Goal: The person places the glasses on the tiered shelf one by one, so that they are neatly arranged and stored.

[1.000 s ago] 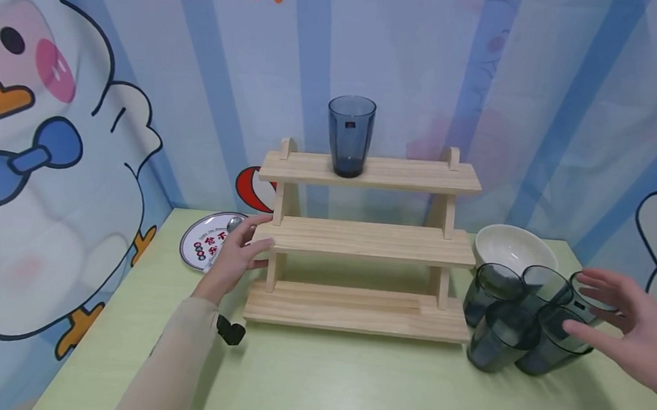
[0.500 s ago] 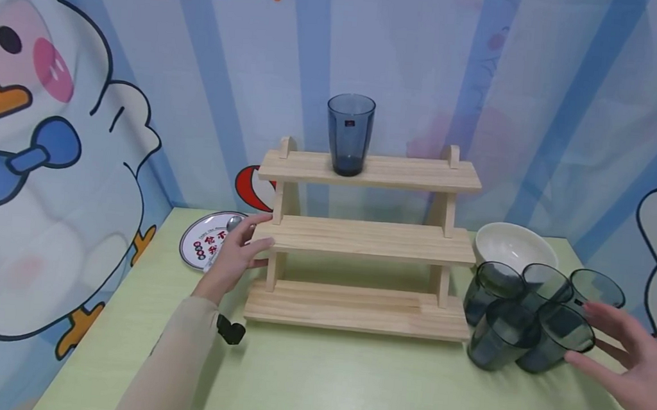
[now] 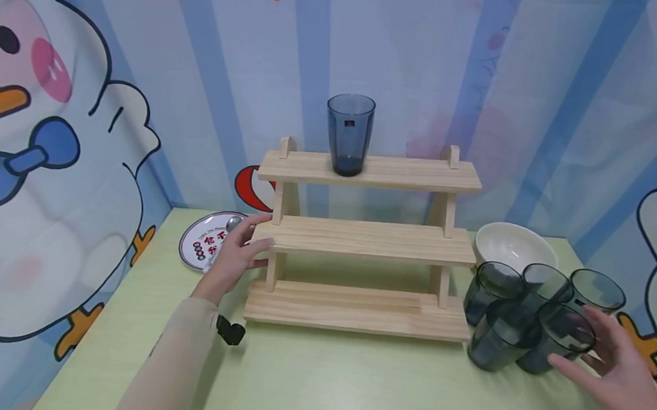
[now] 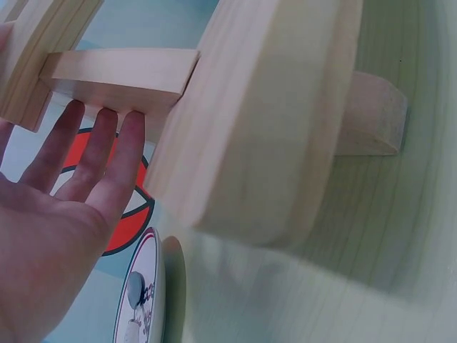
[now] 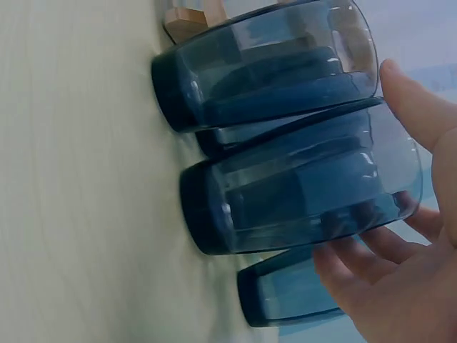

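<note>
A three-tier wooden display stand [image 3: 360,238] stands mid-table. My left hand [image 3: 231,258] holds its left end, thumb on the middle shelf and fingers against the side upright [image 4: 121,71]. On the top shelf is an upright blue glass tumbler [image 3: 349,136]. Several matching tumblers stand upright in a cluster to the right of the stand. My right hand [image 3: 610,375] is around the front right tumbler [image 5: 307,179], its thumb out straight near the rim and its fingertips [image 5: 332,261] at the glass's far side. Nothing is lifted.
Behind the cluster sits a white bowl [image 3: 516,245]. A printed plate [image 3: 200,246] with a spoon [image 3: 234,223] lies left of the stand, behind my left hand. A blue striped curtain [image 3: 420,64] with duck pictures hangs along the table's back.
My right hand has come down and forward from above the tumblers' right side to the front right one, its fingers drawing closer round it. My left hand stays on the stand.
</note>
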Action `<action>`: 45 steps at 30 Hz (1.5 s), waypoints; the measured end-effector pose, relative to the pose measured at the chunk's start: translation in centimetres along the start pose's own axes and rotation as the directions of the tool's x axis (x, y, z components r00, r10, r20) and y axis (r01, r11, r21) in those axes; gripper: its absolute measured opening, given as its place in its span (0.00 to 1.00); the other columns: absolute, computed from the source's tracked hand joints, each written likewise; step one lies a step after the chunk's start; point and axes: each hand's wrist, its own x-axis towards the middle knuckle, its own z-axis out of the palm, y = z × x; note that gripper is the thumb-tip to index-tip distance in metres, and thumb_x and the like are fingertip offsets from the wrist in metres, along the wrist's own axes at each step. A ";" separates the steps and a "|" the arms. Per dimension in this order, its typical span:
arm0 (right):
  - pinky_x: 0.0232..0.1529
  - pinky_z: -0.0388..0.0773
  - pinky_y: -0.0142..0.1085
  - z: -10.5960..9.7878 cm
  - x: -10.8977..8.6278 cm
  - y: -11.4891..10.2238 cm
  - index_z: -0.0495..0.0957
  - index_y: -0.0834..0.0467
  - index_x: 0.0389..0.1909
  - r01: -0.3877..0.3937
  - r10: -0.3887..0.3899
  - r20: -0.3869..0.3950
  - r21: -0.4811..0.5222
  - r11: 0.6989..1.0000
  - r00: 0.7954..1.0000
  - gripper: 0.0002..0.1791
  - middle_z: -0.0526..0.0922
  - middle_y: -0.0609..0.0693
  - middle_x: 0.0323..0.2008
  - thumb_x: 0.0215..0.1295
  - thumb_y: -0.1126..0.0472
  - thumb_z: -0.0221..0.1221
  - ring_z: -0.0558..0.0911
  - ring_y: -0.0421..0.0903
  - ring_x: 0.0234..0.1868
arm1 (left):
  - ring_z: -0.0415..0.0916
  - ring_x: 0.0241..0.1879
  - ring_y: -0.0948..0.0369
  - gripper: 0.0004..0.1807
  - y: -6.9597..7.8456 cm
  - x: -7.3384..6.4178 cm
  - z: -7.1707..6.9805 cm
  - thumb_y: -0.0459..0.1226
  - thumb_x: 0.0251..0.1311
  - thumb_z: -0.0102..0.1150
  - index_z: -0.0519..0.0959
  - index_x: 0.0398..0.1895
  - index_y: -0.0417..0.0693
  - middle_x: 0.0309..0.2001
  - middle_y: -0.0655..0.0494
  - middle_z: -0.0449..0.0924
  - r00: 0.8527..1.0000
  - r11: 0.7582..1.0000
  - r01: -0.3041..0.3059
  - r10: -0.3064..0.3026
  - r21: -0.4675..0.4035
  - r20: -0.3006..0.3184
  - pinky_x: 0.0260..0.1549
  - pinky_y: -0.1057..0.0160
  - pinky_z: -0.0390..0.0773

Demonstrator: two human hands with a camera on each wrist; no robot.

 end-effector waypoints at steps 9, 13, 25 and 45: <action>0.39 0.74 0.12 0.2 0.9 0.9 0.50 0.59 0.84 0.029 -0.030 0.025 0.014 0.999 0.999 0.54 0.66 0.76 0.69 0.66 0.56 0.73 0.75 0.39 0.57 | 0.70 0.67 0.41 0.31 -0.1 0.2 0.0 0.40 0.73 0.63 0.68 0.77 0.59 0.74 0.43 0.65 1.000 1.000 -0.008 0.008 -0.008 0.008 0.56 0.37 0.82; 0.40 0.77 0.14 0.5 0.8 1.1 0.52 0.58 0.83 0.040 -0.042 0.027 0.065 0.997 0.999 0.52 0.65 0.72 0.67 0.65 0.60 0.73 0.67 0.20 0.50 | 0.71 0.68 0.41 0.31 -0.1 0.1 0.0 0.40 0.73 0.63 0.68 0.77 0.59 0.74 0.43 0.65 1.000 1.000 -0.003 0.003 -0.003 0.004 0.57 0.37 0.82; 0.40 0.78 0.15 0.9 0.8 1.2 0.55 0.52 0.82 0.057 -0.058 0.010 0.089 0.994 0.998 0.51 0.66 0.69 0.64 0.63 0.63 0.74 0.68 0.18 0.48 | 0.70 0.68 0.40 0.31 0.1 -0.1 0.1 0.39 0.73 0.63 0.68 0.77 0.58 0.75 0.43 0.64 1.000 1.000 0.006 -0.007 -0.004 -0.007 0.57 0.36 0.82; 0.39 0.80 0.17 0.0 -0.6 1.4 0.61 0.47 0.79 0.011 -0.002 -0.058 0.146 0.989 0.998 0.46 0.71 0.29 0.55 0.64 0.65 0.73 0.74 0.21 0.49 | 0.70 0.68 0.40 0.31 -0.1 0.0 0.0 0.40 0.74 0.63 0.68 0.78 0.59 0.76 0.44 0.64 1.000 1.000 0.012 -0.012 -0.002 -0.011 0.57 0.38 0.82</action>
